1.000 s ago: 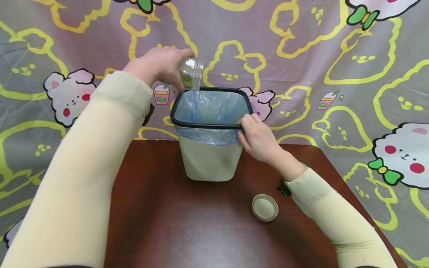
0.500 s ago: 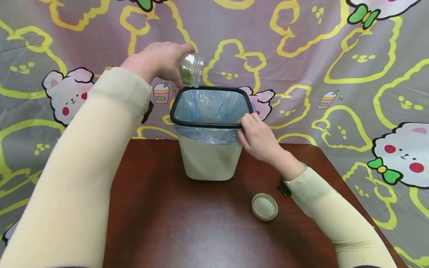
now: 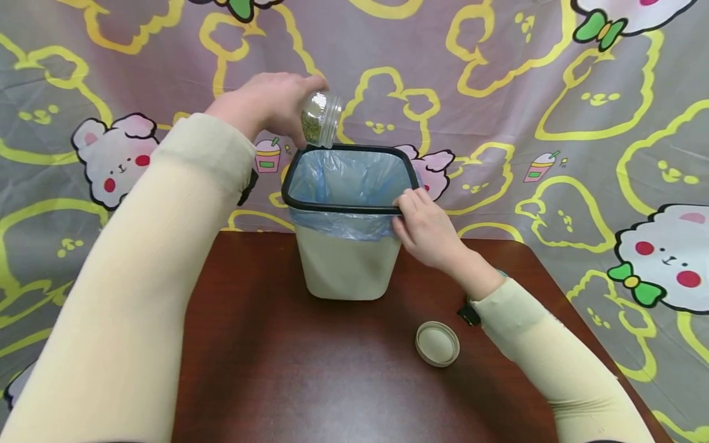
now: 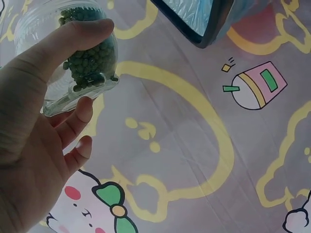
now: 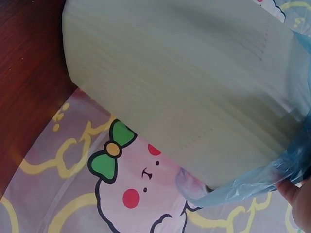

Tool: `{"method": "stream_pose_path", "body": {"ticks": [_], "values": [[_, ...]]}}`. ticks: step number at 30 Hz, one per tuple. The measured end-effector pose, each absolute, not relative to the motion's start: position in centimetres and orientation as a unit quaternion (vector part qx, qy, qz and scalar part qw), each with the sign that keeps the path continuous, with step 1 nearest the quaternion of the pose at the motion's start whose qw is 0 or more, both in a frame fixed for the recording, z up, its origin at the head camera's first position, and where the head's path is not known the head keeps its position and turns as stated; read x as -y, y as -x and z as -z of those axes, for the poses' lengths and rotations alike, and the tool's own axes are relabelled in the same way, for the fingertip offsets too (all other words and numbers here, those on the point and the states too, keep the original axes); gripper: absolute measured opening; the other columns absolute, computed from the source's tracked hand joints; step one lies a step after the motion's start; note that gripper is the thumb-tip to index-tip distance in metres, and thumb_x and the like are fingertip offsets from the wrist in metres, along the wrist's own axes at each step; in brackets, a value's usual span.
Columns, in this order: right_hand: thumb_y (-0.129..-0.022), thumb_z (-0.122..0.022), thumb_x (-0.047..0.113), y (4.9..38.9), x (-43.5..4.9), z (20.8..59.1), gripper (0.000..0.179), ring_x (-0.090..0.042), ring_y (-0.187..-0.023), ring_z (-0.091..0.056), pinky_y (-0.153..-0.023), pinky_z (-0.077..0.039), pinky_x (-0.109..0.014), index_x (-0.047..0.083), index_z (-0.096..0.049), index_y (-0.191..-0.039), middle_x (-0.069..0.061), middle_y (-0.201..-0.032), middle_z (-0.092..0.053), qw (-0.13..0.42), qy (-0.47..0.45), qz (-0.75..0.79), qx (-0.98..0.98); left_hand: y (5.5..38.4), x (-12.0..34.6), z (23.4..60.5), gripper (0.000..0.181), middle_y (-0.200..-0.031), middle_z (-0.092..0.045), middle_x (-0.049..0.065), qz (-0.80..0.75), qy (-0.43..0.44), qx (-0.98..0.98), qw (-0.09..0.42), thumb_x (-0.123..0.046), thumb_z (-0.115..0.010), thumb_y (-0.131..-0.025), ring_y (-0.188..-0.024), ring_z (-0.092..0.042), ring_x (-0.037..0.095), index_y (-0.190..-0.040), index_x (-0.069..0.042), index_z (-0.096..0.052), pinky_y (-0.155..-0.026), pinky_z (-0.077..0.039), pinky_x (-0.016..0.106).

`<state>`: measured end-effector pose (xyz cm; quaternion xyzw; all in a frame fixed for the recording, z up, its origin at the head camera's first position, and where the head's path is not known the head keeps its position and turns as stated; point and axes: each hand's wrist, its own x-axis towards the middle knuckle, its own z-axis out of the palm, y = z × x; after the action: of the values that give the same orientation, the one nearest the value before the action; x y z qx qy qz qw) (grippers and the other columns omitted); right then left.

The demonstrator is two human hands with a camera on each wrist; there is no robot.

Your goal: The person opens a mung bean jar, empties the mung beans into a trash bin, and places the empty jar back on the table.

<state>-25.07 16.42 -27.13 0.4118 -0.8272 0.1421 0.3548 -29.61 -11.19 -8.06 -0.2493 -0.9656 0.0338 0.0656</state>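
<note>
My left hand (image 3: 271, 104) grips a clear jar (image 3: 323, 120) tipped on its side, its mouth facing right just above the back left rim of a trash can (image 3: 349, 261). Small green beans (image 4: 92, 58) lie inside the jar, seen through its wall in the left wrist view. A blue plastic bag (image 3: 354, 175) lines the can and folds out under the black rim (image 3: 343, 208). At the can's front right corner, my right hand (image 3: 426, 231) holds the rim and bag, fingers over the top and thumb outside. Only a bit of that hand shows in the right wrist view.
A round jar lid (image 3: 437, 344) lies on the dark brown table (image 3: 310, 369), in front of the can and to its right. Behind the table hangs a patterned cloth (image 3: 498, 92) with cartoon animals, close to the can's back.
The jar in my left hand has lifted slightly off the bag's edge and shifted a little to the right. My right hand, the can and the lid stay in place.
</note>
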Motion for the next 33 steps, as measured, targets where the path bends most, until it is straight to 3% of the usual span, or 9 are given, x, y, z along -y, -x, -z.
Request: {"method": "stream_pose_path", "body": {"ticks": [10, 22, 33], "values": [[-0.092, -0.049, 0.008, 25.2, -16.6, 27.0, 0.010, -0.032, -0.083, -0.044, -0.069, -0.040, -0.040, -0.002, -0.048, -0.094, -0.011, -0.082, -0.043, 0.359, -0.413, -0.138, 0.825, 29.5, 11.1, 7.6, 0.103, -0.137, -0.044, 0.025, -0.032, 0.241, 0.968, 0.066, -0.024, -0.085, -0.069, -0.120, -0.044, 0.041, -0.152, -0.012, -0.024, -0.098, -0.035, 0.057], [-0.093, -0.049, 0.010, 25.1, -16.4, 27.2, 0.010, -0.031, -0.085, -0.044, -0.069, -0.041, -0.040, 0.000, -0.048, -0.094, -0.010, -0.082, -0.043, 0.352, -0.410, -0.141, 0.829, 29.8, 11.5, 8.6, 0.105, -0.143, -0.040, 0.025, -0.018, 0.238, 0.970, 0.043, -0.014, -0.082, -0.069, -0.123, -0.041, 0.043, -0.154, -0.011, -0.020, -0.098, -0.034, 0.059], [-0.092, -0.050, 0.007, 25.0, -16.4, 27.0, 0.009, -0.032, -0.084, -0.044, -0.069, -0.040, -0.040, -0.001, -0.048, -0.094, -0.011, -0.082, -0.043, 0.355, -0.413, -0.140, 0.827, 29.7, 11.2, 7.6, 0.106, -0.142, -0.041, 0.027, -0.043, 0.242, 0.967, 0.068, -0.024, -0.085, -0.068, -0.125, -0.040, 0.044, -0.153, -0.011, -0.022, -0.099, -0.033, 0.059]]}}
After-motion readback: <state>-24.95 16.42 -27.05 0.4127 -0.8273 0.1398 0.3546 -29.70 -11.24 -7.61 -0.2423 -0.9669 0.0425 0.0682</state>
